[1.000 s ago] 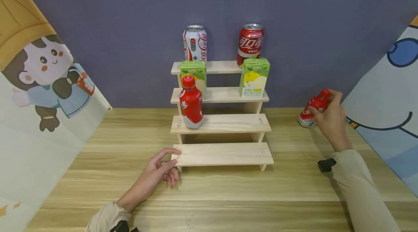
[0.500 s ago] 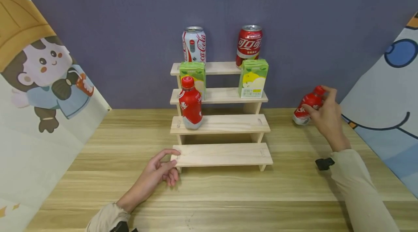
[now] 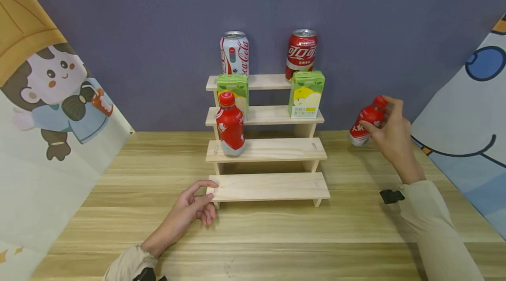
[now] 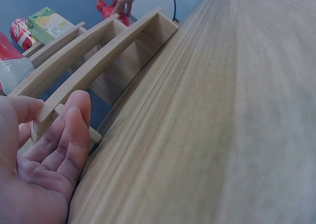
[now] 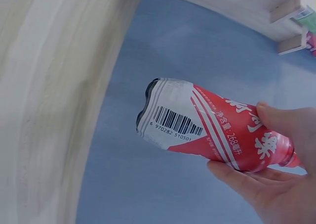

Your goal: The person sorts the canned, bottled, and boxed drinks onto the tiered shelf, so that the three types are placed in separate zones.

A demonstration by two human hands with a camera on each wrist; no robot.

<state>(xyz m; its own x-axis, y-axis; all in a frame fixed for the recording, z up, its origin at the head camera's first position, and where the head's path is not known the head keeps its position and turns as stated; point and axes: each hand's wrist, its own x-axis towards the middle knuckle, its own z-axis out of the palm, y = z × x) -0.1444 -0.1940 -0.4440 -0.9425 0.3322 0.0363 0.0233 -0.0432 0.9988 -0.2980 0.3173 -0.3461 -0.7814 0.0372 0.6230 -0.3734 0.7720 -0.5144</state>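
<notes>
My right hand grips a red and white drink bottle by its upper body, tilted with the red cap up to the right. In the right wrist view the bottle's barcode faces the camera, and its base is off the table. My left hand pinches the left end of the lowest step of a wooden stepped display stand, thumb and index finger at the board's corner. A second red bottle stands upright at the left of the step above.
Higher up the stand are two green juice cartons, a left one behind the standing bottle and a right one. On top stand a white cola can and a red cola can. A dark wall rises behind the wooden table.
My right hand has raised the bottle and shifted it left, clear of the table. My left hand stays on the stand.
</notes>
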